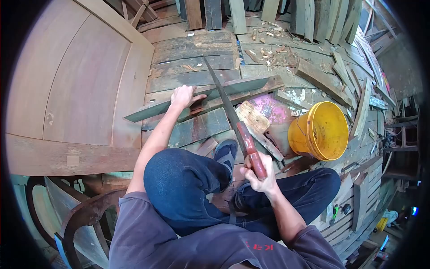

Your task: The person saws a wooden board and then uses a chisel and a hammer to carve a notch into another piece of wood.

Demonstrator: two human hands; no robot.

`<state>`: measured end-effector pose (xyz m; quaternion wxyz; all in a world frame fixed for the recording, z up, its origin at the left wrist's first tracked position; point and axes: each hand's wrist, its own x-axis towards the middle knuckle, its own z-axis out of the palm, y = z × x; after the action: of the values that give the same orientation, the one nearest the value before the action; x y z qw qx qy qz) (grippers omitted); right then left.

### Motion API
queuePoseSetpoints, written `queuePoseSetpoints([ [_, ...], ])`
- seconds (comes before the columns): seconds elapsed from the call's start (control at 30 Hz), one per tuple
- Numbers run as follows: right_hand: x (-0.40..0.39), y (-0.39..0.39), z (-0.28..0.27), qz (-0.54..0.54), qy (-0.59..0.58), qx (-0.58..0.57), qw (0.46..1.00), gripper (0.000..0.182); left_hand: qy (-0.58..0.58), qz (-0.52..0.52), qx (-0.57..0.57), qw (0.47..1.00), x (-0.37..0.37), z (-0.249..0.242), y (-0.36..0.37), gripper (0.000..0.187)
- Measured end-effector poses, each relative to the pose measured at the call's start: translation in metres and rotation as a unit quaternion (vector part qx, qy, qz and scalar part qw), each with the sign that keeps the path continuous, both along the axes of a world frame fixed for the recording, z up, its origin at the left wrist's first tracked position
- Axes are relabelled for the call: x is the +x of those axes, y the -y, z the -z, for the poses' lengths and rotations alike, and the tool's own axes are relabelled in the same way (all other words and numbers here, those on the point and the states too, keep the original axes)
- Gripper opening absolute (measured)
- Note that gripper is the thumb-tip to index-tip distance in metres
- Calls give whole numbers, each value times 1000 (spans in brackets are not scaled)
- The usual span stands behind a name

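My right hand is wrapped round the red-brown wooden handle of a hand saw. The saw's long dark blade points up and left and crosses over a long grey board; whether its teeth touch the wood, I cannot tell. My left hand grips the same board left of the blade, thumb stretched along its near side. The board lies slanted, its left end lower in view, with a brown wooden beam beside it. Under and near them are flat planks.
A large panelled wooden door is at the left. To the right stand a yellow bucket and a thick loose beam. A small wood block lies near the blade. Upright planks line the back, with wood scraps before them.
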<state>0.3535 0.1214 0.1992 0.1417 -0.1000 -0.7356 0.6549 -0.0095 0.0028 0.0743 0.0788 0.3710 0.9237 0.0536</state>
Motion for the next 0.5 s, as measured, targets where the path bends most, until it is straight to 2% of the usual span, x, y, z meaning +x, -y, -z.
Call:
queuePoseSetpoints([
  [0.13,-2,1,-8,5,20,8,1000,26,-20,8,19,1000,3,4,2,67],
  [0.27,-4,-3,-3,9,51,-34,998,26,-27,11,23,999,2,8,3,65],
  [0.37,-10,3,-25,12,87,-5,996,23,-39,11,32,999,4,8,4,64],
  [0.4,-14,1,-26,3,33,92,995,21,-42,16,45,998,6,8,5,64],
  [0.5,-23,13,-33,27,50,95,994,19,-43,22,40,998,4,6,5,63],
])
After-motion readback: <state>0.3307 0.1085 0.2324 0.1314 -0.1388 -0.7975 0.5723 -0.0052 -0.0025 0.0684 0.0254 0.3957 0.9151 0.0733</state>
